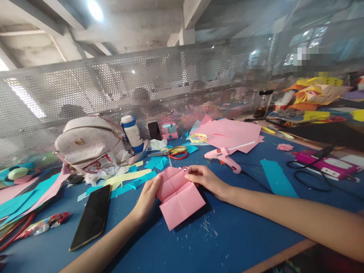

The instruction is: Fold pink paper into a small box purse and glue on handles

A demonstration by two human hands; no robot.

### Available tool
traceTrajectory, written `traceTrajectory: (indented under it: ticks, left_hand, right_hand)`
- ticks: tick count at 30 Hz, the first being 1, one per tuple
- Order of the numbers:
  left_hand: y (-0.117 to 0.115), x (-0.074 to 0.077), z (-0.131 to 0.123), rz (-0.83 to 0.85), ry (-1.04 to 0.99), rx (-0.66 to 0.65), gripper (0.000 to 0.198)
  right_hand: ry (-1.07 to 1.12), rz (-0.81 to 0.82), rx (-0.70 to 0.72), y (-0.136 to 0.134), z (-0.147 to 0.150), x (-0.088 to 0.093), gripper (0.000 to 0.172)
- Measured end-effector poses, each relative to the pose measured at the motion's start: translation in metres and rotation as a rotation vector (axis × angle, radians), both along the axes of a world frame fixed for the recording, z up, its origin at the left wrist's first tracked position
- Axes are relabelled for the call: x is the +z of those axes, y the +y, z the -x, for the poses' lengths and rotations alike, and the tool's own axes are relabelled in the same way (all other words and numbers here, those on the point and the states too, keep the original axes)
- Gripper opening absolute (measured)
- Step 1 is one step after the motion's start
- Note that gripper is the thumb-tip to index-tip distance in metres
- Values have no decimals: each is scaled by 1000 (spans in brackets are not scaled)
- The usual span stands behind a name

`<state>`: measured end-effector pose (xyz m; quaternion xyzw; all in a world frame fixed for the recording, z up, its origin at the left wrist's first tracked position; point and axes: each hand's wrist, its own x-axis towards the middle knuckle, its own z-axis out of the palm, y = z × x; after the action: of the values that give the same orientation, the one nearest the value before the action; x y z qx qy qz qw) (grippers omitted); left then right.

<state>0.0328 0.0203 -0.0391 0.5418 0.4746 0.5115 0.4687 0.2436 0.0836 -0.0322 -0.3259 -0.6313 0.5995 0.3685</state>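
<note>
A folded piece of pink paper (182,203) with several creases is held up just above the blue table. My left hand (150,193) grips its left edge, thumb on top. At the upper right edge my right hand (206,180) pinches the same paper between thumb and fingers. Beyond my right hand lies a pink glue gun (224,157), its cable running off to the right. Scissors with red and yellow handles (178,152) rest behind the paper, among blue and yellow paper scraps (127,180).
A black phone (92,216) lies left of my left forearm. Farther back stand a pale backpack (88,136), a white and blue bottle (132,134) and pink sheets (230,131). A magenta power strip (327,165) sits at the right. A perforated metal screen (170,76) borders the table.
</note>
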Motion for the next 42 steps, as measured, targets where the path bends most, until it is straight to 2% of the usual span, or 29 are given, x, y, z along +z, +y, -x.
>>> traceTrajectory:
  ticks: [8, 13, 20, 25, 28, 34, 39, 42]
  left_hand:
    - [1, -4, 2, 6, -69, 21, 46]
    - [1, -3, 2, 5, -68, 25, 47]
    - [0, 1, 2, -13, -3, 35, 46]
    - [0, 3, 1, -30, 29, 45, 45]
    - [1, 3, 3, -31, 20, 57, 45]
    - [6, -1, 12, -56, 18, 169, 50]
    - [9, -6, 16, -46, 10, 168, 48]
    - [9, -9, 17, -49, 12, 200, 50]
  right_hand:
    - [68, -15, 85, 2, -3, -1, 40]
    - [31, -50, 56, 7, -4, -2, 42]
    - [-26, -140, -33, 8, -4, 0, 34]
    - [-10, -79, -43, 8, -4, 2, 35]
    - [-9, -134, -38, 12, -7, 5, 33]
    - [18, -212, -76, 18, -12, 10, 32]
    - [41, -238, -63, 15, -11, 9, 27]
    - [65, -226, -27, 12, -11, 9, 31]
